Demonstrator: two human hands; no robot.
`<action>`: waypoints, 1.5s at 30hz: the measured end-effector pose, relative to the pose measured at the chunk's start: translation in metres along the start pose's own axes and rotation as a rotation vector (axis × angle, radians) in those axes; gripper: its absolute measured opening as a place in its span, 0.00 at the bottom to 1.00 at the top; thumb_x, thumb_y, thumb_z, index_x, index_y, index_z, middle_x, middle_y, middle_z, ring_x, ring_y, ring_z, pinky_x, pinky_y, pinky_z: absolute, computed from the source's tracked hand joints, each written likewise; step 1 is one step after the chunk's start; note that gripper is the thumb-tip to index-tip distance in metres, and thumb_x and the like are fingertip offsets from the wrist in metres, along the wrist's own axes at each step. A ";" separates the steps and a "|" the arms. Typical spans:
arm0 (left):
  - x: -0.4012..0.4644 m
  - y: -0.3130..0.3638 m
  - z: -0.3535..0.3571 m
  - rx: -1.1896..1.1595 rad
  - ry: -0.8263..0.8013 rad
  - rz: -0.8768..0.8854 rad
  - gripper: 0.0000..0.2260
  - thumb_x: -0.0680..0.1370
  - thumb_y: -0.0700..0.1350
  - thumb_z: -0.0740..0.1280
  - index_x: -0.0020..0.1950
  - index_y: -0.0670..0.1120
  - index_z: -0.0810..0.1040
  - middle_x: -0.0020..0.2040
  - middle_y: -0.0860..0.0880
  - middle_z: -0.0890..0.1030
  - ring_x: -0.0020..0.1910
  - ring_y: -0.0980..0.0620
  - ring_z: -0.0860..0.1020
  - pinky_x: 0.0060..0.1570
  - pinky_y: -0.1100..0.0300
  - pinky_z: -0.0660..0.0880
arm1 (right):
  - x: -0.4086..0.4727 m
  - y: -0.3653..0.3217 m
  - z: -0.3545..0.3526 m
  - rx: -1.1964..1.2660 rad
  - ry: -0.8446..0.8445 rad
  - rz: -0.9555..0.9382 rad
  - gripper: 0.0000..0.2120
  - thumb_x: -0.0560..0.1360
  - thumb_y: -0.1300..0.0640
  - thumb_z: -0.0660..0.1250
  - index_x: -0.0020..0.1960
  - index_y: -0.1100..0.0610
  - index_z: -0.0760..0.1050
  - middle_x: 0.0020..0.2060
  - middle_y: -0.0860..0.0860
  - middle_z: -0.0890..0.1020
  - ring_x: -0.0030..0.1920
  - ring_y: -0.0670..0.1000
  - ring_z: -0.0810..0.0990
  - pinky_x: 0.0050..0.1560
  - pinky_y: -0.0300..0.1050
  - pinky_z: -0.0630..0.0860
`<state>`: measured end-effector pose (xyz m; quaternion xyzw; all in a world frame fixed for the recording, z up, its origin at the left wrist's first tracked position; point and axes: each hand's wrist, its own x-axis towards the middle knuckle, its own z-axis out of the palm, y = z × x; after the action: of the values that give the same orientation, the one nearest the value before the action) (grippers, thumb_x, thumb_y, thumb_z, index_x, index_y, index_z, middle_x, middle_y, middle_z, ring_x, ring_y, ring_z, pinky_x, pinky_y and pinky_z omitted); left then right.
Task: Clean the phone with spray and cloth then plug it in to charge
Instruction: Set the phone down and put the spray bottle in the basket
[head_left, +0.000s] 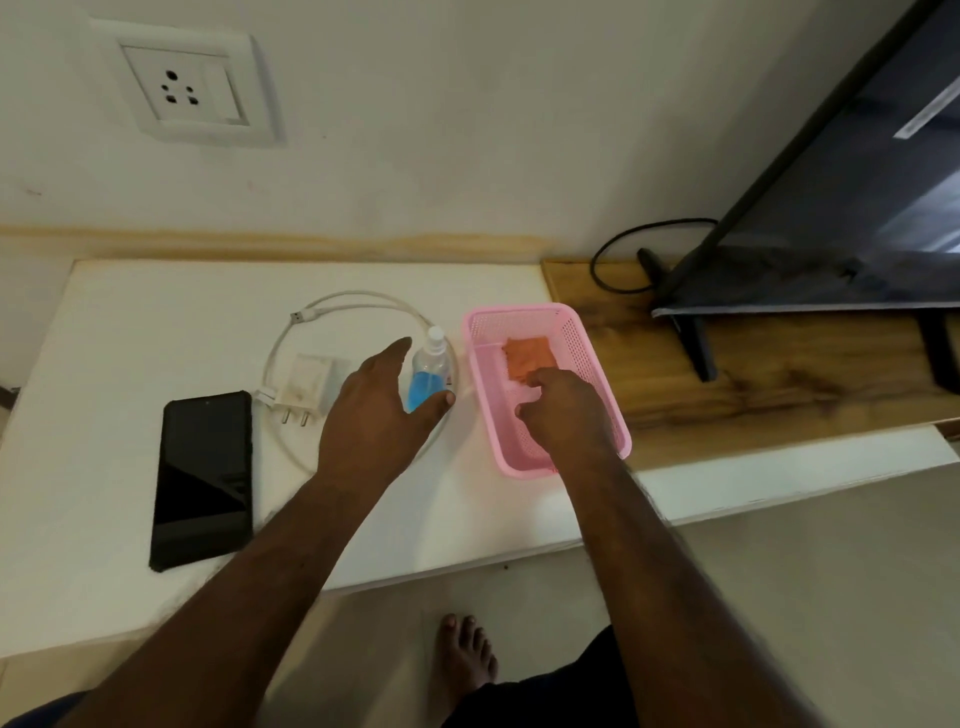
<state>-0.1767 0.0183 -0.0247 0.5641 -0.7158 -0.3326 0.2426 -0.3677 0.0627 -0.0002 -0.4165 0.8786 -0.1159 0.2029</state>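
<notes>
A black phone (203, 475) lies screen up at the left of the white table (130, 322). A clear spray bottle (430, 370) with blue liquid stands mid-table. My left hand (379, 415) is spread open beside it, thumb and fingers on either side, not closed on it. My right hand (566, 410) reaches inside the pink basket (582, 343), fingertips touching an orange cloth (527, 356) that lies on its floor. A white charger plug (306, 387) and its looped white cable (337, 299) lie between phone and bottle.
A white wall socket (182, 85) sits high on the wall at the left. To the right, a TV (841, 208) on black feet stands on a wooden shelf (779, 384) with a black cord behind it. A bare foot (462, 660) shows on the floor below.
</notes>
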 end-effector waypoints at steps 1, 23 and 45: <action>0.001 0.000 0.003 -0.009 0.000 0.001 0.34 0.74 0.61 0.71 0.76 0.52 0.66 0.72 0.47 0.74 0.67 0.44 0.75 0.64 0.41 0.74 | 0.002 0.000 0.003 -0.007 -0.001 0.004 0.16 0.78 0.56 0.69 0.65 0.49 0.76 0.62 0.51 0.80 0.58 0.57 0.80 0.65 0.54 0.74; -0.005 -0.011 -0.047 0.031 0.069 0.048 0.24 0.75 0.62 0.68 0.67 0.55 0.70 0.58 0.55 0.80 0.51 0.57 0.75 0.49 0.61 0.69 | -0.048 -0.077 -0.021 0.904 0.250 -0.443 0.15 0.77 0.52 0.70 0.62 0.42 0.76 0.48 0.38 0.83 0.50 0.41 0.81 0.45 0.36 0.82; -0.014 -0.049 -0.091 0.079 0.125 0.101 0.26 0.74 0.62 0.70 0.69 0.56 0.72 0.53 0.59 0.73 0.50 0.58 0.74 0.45 0.71 0.66 | -0.046 -0.115 0.022 0.819 0.052 -0.598 0.13 0.74 0.55 0.74 0.56 0.42 0.80 0.45 0.37 0.84 0.45 0.39 0.80 0.40 0.29 0.76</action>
<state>-0.0760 0.0065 -0.0012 0.5560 -0.7393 -0.2557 0.2808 -0.2527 0.0260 0.0352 -0.5333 0.6081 -0.5142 0.2853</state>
